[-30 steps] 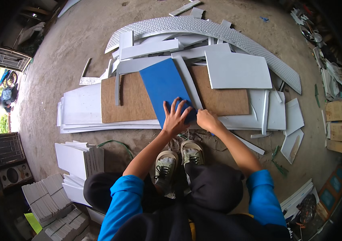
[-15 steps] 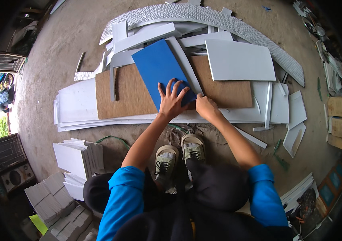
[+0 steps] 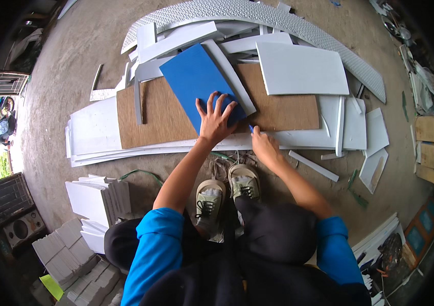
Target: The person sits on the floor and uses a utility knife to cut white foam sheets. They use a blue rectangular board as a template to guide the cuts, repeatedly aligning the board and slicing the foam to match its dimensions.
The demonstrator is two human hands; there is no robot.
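Note:
A blue rectangular panel [image 3: 192,75] lies slantwise on a brown wooden board [image 3: 278,113], overlapping a white strip [image 3: 229,76] along its right side. My left hand [image 3: 218,118] presses on the panel's near end, fingers spread. Just right of the panel's near corner, my right hand [image 3: 265,144] is closed around a slim blue cutter-like tool [image 3: 251,128]. Only the tool's tip shows, near the board's front edge; the fingers hide the rest. The tip is apart from the panel.
White sheets [image 3: 94,131] lie beneath the board. A white panel [image 3: 303,69] rests at its right, with white offcuts [image 3: 178,43] and a curved textured strip [image 3: 217,11] behind. Stacked white boards [image 3: 88,201] stand at left. Green strings [image 3: 138,173] lie near my shoes [image 3: 209,204].
My right hand has drawn back slightly toward me, away from the panel's near edge, and more of the blue tool's tip shows. My left hand keeps its place on the panel.

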